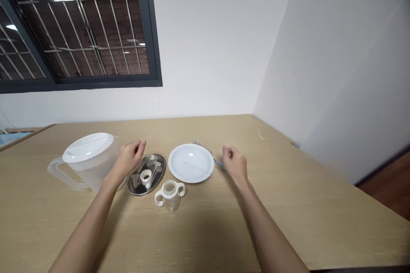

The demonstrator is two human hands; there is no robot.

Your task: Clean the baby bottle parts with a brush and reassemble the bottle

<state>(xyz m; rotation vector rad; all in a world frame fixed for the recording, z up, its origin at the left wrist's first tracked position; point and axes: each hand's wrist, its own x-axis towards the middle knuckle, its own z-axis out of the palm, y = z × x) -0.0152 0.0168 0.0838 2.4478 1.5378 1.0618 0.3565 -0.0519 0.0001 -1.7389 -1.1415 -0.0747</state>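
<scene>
My left hand (130, 157) is closed with nothing showing in it, between the pitcher and the oval metal tray. The lidded, translucent white pitcher (92, 158) stands to its left, partly hidden by my forearm. On the metal tray (162, 174) lie a white ring (146, 176) and several small clear and white parts. My right hand (235, 163) makes a fist right of the white plate (188, 153). A thin clear straw or rod (197, 167) lies across the plate. Beside my right fist, a blue handle (219, 164) sticks out from behind the plate.
A clear cup with a white two-handled collar (170, 194) stands in front of the plate. Greyish bristles (197, 142) peek out behind the plate. A thin pale bent strip (261, 135) lies at the back right of the wooden table (288, 209). Walls and a barred window rise behind.
</scene>
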